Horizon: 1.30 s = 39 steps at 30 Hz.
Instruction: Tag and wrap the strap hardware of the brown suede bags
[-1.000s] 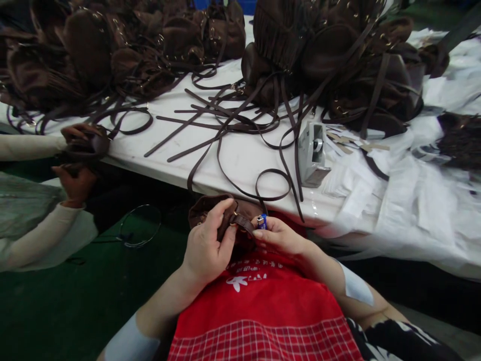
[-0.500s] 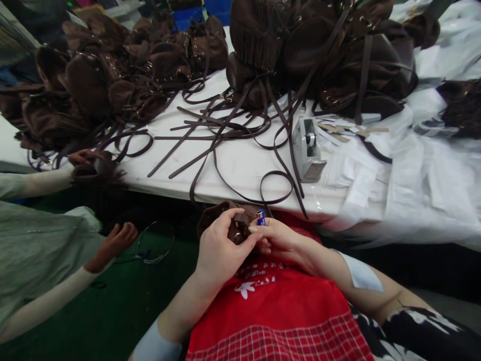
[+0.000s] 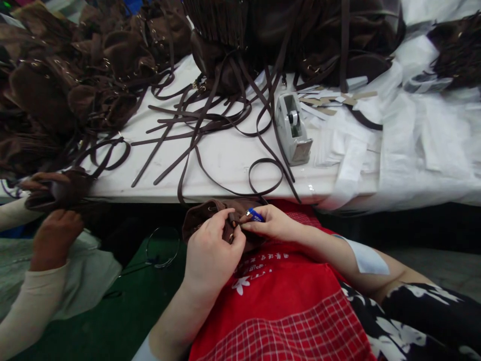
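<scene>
My left hand (image 3: pixel 214 248) is closed on a brown drawstring bag (image 3: pixel 201 216), pinching a small dark strap piece (image 3: pixel 233 218) between thumb and fingers. My right hand (image 3: pixel 276 223) grips a small blue lighter (image 3: pixel 255 215), its metal end pointing left toward that strap piece. Whether a flame burns there I cannot make out. The bag sits in my lap at the table edge, against the red apron (image 3: pixel 270 301); my hands cover part of it.
On the white table (image 3: pixel 225 170) lie loose brown straps (image 3: pixel 195 130) and a grey tape dispenser (image 3: pixel 294 130). Brown bags (image 3: pixel 41 95) are heaped at the left and back. White plastic wrapping (image 3: pixel 443 145) covers the right. At left, a co-worker's hands (image 3: pixel 56 233) handle another bag.
The lighter has tipped from upright to lean left toward the strap piece. My hands shifted slightly left in view. The co-worker's lower hand has moved up to their bag. The view has shifted.
</scene>
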{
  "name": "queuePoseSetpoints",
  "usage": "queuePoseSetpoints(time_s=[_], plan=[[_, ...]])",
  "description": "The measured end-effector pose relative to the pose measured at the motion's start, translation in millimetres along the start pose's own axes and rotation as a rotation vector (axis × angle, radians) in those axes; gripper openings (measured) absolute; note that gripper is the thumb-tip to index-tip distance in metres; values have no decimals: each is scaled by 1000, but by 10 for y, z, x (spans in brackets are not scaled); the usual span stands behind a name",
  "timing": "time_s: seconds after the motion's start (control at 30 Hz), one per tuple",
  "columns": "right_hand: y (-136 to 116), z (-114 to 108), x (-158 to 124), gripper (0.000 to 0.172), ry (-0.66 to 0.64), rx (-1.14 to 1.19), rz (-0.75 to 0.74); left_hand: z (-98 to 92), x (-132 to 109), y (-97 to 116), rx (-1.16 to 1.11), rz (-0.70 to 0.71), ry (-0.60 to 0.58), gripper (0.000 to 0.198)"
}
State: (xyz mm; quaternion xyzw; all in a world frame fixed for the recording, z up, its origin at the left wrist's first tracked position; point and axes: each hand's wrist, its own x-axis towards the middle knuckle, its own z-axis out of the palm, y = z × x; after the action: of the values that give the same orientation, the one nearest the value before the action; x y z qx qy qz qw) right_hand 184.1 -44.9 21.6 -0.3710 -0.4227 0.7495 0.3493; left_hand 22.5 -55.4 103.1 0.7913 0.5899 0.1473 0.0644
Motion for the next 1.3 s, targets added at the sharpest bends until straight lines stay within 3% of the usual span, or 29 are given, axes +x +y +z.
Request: queuePoseSetpoints(time_s=[0.1,0.17,0.27,0.37,0.6,1.3], plan=[[-80,-54,-45,42,115,-270,-161,9,9,-9,12,-29,-9,31],[-130,-95,-59,49,186,-435,-232,8,12,-9,12,-47,-23,32],[-172,-131,-47,59,238,-588,-223,8,11,7,16,-61,-49,31],[-187,-118,-15,58,275,-667,-170,13,10,35,35,-60,-59,32],[-233,-56,44,50,290,-741,-147,31,20,76,78,-2,-53,32],[-264,-16,24,52,242,-716,-134,31,22,73,50,-23,-57,31]])
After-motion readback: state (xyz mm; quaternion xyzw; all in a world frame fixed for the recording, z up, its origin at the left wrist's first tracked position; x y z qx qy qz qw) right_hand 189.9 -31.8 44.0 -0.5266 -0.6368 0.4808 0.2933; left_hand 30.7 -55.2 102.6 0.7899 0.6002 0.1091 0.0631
